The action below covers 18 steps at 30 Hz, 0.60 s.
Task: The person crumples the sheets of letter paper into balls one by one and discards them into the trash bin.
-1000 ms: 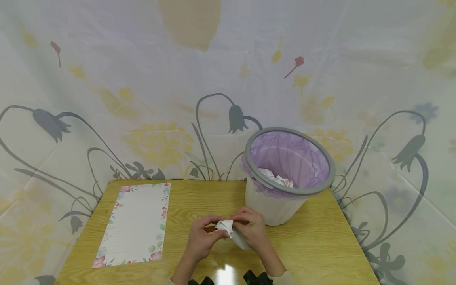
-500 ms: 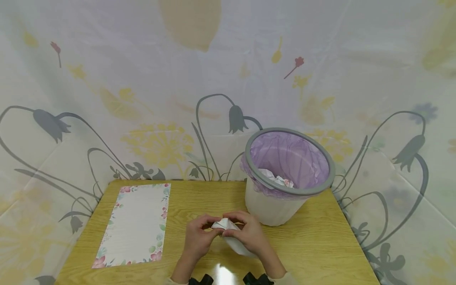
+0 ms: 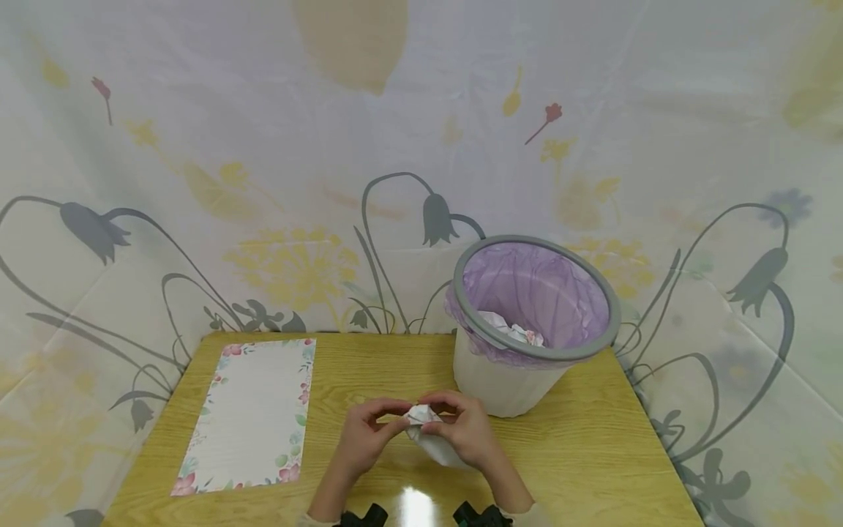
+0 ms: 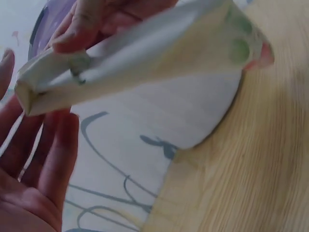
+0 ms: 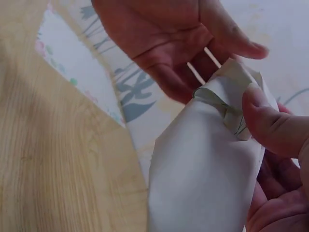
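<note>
One folded paper (image 5: 203, 164) sits pinched in our right grip (image 3: 465, 432) above the counter (image 3: 579, 468), our left grip (image 3: 366, 435) relaxed at its end.

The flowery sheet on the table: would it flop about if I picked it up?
Probably floppy: the sheet lies flat and looks thin. The similar folded paper in the right hand suggests it would crease easily. With nothing on it, it may slide readily across the smooth-looking table.
</note>
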Each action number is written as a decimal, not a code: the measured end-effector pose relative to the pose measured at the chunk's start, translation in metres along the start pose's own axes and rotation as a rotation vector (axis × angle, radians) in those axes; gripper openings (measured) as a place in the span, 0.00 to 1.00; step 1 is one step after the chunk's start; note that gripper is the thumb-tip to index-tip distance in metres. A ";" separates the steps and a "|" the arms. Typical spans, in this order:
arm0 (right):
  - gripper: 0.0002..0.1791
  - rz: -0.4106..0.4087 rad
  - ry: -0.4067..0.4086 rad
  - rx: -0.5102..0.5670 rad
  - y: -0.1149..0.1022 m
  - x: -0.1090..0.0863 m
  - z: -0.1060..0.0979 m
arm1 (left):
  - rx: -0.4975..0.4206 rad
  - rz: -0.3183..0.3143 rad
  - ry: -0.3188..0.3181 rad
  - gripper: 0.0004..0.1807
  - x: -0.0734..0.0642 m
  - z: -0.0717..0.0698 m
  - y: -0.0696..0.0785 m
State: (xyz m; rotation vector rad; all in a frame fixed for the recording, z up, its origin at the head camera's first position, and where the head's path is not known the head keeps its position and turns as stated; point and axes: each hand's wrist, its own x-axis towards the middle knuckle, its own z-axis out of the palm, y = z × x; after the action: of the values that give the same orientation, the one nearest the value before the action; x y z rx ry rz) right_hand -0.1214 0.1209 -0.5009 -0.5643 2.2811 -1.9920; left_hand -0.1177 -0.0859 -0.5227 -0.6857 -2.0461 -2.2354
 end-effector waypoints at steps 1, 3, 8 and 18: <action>0.19 -0.007 -0.002 0.009 0.000 0.000 0.000 | -0.004 -0.028 0.001 0.10 0.000 0.000 0.000; 0.18 -0.023 0.001 0.023 0.000 0.001 0.001 | -0.002 -0.088 0.008 0.10 0.000 0.001 0.000; 0.15 -0.094 0.014 0.071 0.002 0.001 0.004 | -0.018 -0.257 -0.091 0.17 0.000 0.000 0.003; 0.11 -0.247 0.053 0.174 0.010 0.001 0.008 | -0.090 -0.306 -0.280 0.20 0.005 -0.004 0.007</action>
State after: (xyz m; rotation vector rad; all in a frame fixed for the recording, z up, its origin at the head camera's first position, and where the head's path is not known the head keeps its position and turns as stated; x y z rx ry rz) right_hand -0.1221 0.1136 -0.5114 -0.8213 2.1265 -2.3136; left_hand -0.1212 -0.0890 -0.5146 -0.7781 -2.3306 -2.5367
